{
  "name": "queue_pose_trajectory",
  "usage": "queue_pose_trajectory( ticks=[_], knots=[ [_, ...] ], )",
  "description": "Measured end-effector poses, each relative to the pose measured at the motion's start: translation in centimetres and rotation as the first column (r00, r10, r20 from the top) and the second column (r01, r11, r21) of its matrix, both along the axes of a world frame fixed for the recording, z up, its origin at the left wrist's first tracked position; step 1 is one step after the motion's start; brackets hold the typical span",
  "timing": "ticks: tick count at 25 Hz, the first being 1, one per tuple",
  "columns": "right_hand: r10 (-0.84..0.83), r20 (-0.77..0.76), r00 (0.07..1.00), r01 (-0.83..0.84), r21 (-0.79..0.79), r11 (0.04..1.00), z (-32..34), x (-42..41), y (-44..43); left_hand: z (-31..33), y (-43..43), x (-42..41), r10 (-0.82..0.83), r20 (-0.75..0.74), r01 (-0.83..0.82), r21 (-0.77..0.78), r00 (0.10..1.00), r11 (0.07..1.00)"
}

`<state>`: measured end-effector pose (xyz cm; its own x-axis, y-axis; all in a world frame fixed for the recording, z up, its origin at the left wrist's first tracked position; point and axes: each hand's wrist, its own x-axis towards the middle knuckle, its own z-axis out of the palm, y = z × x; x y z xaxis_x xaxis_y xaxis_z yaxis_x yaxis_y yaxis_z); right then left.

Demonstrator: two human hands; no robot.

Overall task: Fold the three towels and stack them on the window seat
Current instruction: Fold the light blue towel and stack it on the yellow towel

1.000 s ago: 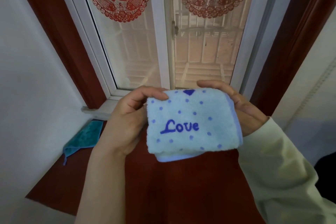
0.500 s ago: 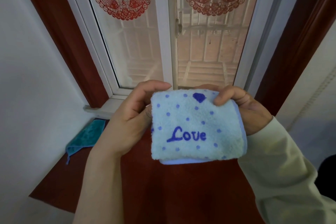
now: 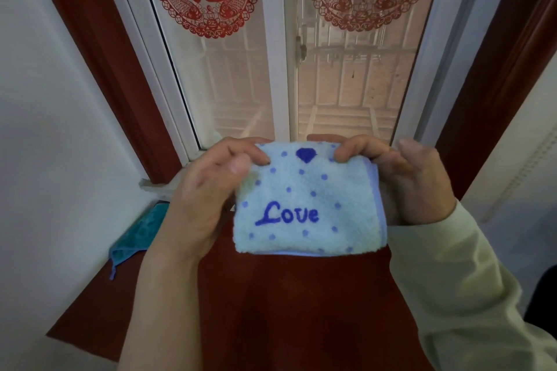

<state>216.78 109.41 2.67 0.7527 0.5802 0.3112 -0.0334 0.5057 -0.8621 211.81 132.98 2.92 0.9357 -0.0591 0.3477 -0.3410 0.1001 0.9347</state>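
Observation:
A folded light blue towel (image 3: 307,202) with dark blue dots, a heart and the word "Love" hangs in the air above the dark red window seat (image 3: 286,304). My left hand (image 3: 205,199) pinches its top left corner between thumb and fingers. My right hand (image 3: 404,178) grips its top right edge, fingers curled over the front. A teal towel (image 3: 135,235) lies flat at the seat's far left, partly hidden behind my left forearm. No third towel is in view.
A white-framed window (image 3: 286,69) with two red paper cuttings stands just behind the seat. White walls close in on the left and right. Dark red trim frames the window recess.
Both hands have shifted their hold at the towel's top edge: the right fingers now curl over the front, and the left thumb has come over the corner. The towel stays in the air.

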Motion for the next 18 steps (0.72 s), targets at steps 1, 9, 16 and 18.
queue_pose_trajectory(
  ticks=[1,9,16,18],
  knots=[
    [-0.059,0.042,0.997,0.061,-0.042,0.997,-0.1,0.1,0.4,-0.1,0.3,0.1,0.009,0.021,-0.010,0.051,1.000,0.999],
    [-0.199,0.236,0.951,0.205,-0.003,0.979,0.0,1.3,4.6,-1.2,3.6,0.5,0.010,-0.070,-0.013,-0.052,0.997,0.999],
    [-0.050,0.175,0.983,0.066,-0.085,0.994,-0.5,2.5,8.1,-1.1,5.7,-1.0,0.159,-0.130,-0.164,-0.022,0.979,0.986],
    [-0.024,0.121,0.992,0.044,-0.165,0.985,-0.9,2.6,8.5,-0.8,5.4,-1.3,0.218,-0.125,-0.223,-0.026,0.968,0.974]
  ],
)
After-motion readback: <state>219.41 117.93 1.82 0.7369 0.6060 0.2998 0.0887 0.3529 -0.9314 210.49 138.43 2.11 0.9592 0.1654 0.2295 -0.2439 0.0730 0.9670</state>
